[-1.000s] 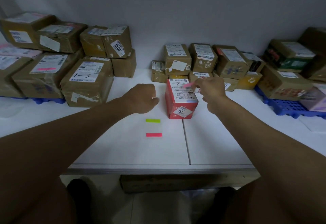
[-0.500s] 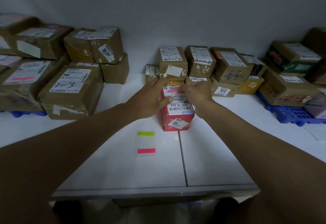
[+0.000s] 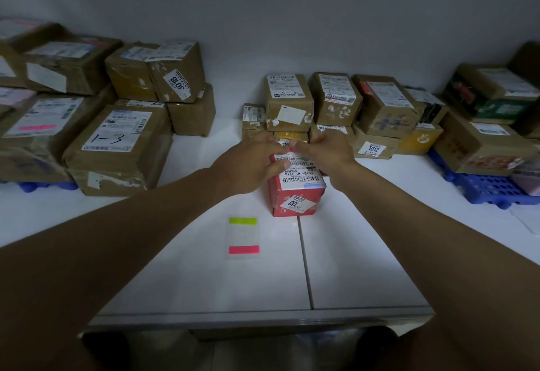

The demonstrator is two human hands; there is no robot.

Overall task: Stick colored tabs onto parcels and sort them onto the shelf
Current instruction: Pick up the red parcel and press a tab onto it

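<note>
Two hands on red parcel (image 3: 295, 188), white barcode label on top

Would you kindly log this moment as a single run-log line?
step: tabbing | left hand: on red parcel top | right hand: fingertips at parcel's far top edge | tab sheet: on table, green and pink left

Both my arms reach forward. My left hand (image 3: 248, 166) and right hand (image 3: 324, 151) meet fingertip to fingertip, fingers curled
</note>
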